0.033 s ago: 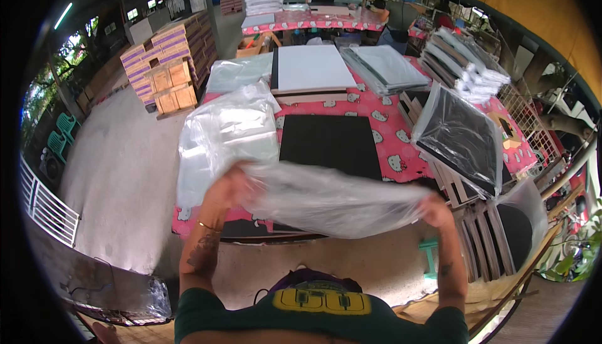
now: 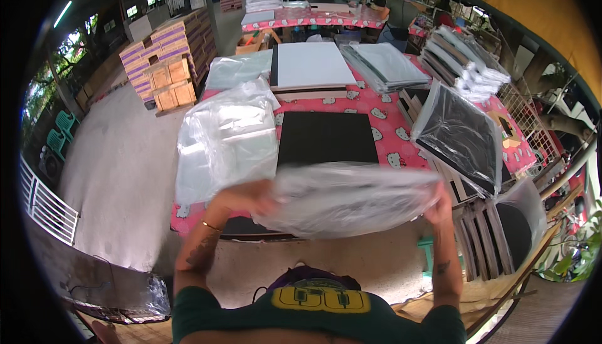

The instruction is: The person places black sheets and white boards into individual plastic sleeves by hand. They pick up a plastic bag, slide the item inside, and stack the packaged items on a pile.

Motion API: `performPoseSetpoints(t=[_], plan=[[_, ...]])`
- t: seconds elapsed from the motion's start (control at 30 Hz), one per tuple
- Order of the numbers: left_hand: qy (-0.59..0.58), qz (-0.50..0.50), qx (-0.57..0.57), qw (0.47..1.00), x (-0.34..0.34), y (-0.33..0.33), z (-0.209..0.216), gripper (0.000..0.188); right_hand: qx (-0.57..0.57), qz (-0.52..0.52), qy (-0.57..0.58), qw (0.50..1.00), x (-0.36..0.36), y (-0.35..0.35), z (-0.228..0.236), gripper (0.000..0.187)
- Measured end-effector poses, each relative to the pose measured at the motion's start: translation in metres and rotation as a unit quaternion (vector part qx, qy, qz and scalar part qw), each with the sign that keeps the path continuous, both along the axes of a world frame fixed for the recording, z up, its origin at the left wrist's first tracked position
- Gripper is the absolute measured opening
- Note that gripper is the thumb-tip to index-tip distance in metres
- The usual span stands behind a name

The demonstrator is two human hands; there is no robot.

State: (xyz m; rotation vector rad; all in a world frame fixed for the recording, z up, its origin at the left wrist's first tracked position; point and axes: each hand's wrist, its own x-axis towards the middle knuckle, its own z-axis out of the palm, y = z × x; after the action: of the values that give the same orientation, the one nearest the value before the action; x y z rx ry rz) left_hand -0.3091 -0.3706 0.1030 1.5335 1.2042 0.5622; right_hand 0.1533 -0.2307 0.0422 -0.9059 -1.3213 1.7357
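A clear plastic bag (image 2: 354, 200) is stretched sideways between my two hands, blurred by motion. My left hand (image 2: 256, 197) grips its left end, and my right hand (image 2: 439, 203) is closed on the right end. Beneath and beyond the bag, a flat black board (image 2: 326, 137) lies on a table with a pink patterned cover (image 2: 392, 124); the bag hides its near part. To the left of the board is a heap of clear plastic bags (image 2: 229, 137).
Behind the board sits a stack topped with a white sheet (image 2: 313, 65). Wrapped panels (image 2: 461, 137) lean at the right, above upright boards (image 2: 486, 237). Boxes (image 2: 169, 49) and a wooden crate (image 2: 172, 90) stand on the left floor. A green stool (image 2: 427, 256) is below the table edge.
My left hand has moved right, toward my right hand, so the bag spans a shorter width and bunches more. My right hand has shifted slightly right.
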Motion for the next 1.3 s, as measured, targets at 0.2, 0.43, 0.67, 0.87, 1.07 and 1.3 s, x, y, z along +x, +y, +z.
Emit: performPoseSetpoints(t=[0.2,0.43,0.67,0.87,1.07,1.3], plan=[[-0.26,-0.024,0.075,0.962,0.015,-0.002,-0.018,0.031,0.191,0.376,-0.278,0.863,0.005,-0.011,-0.031,0.046],[0.001,-0.154,-0.081,0.985,0.012,-0.018,-0.039,0.025,-0.226,0.118,0.329,0.909,0.023,-0.011,-0.069,0.02],[-0.423,0.27,-0.099,0.859,-0.022,-0.034,-0.111,0.023,-0.174,0.319,-0.026,0.931,0.031,-0.055,-0.12,0.031],[-0.431,0.326,-0.106,0.835,-0.024,-0.056,-0.158,0.028,-0.017,0.413,-0.348,0.841,-0.007,-0.093,-0.102,0.038],[-0.512,0.364,-0.108,0.771,-0.03,-0.056,-0.146,0.023,-0.082,0.459,-0.379,0.799,-0.01,-0.081,-0.109,0.035],[-0.086,0.373,0.043,0.923,-0.011,-0.068,-0.193,0.018,-0.126,-0.053,-0.137,0.981,0.01,-0.072,-0.169,0.025]])
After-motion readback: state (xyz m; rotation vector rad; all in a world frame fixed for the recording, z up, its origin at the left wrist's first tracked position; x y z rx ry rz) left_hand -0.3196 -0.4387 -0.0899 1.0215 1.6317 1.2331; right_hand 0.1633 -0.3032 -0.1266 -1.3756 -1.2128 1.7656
